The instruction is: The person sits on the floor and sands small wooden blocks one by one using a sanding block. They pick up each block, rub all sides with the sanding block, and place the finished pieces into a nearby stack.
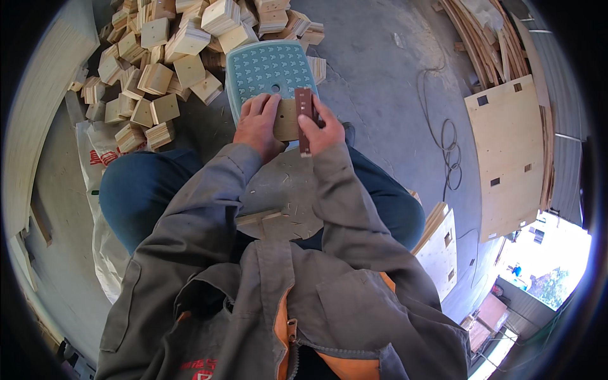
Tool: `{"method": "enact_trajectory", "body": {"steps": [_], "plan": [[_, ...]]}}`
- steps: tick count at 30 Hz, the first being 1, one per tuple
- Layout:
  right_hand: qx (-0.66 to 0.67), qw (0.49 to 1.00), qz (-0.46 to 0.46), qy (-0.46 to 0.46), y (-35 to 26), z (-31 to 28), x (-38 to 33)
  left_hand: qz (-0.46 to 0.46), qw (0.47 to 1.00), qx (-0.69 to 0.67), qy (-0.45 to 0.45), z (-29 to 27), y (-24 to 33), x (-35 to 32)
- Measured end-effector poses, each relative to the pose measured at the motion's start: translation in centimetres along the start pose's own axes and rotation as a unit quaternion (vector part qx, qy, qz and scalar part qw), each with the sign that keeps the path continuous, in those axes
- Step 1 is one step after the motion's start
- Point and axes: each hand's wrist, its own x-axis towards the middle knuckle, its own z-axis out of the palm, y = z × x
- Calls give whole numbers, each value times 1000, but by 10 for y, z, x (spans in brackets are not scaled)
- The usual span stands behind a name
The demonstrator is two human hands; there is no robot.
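Observation:
A pale plywood block (287,119) rests at the near end of a light blue plastic stool (265,62) with a raised pattern on its top. My left hand (256,125) is closed round the left side of this block, fingers over its top. In my right hand (325,131) is a narrow dark red bar (304,101) with small pale slots along it, gripped between thumb and fingers. The bar lies along the right edge of the block and appears to touch it. My palms hide parts of both pieces.
Beyond the stool on the left lies a heap of plywood blocks (156,78). A white sack (104,209) sits by my left knee. Plywood panels with square holes (506,158) lean at the right, near a looped cable (449,152) on the floor. Shavings lie between my legs.

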Motion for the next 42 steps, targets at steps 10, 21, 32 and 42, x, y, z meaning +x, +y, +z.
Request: {"method": "enact_trajectory", "body": {"steps": [10,21,32,42], "plan": [[186,973,131,-48,6,7,48,3,1000,-2,-1,4,-3,0],[309,920,213,-107,40,-29,-95,12,1000,1,5,2,-2,-2],[265,931,241,-67,22,-56,-126,11,999,10,-38,-20,-3,-3],[250,935,248,-42,15,-48,-118,-115,993,39,-4,-45,-9,-8]]}}
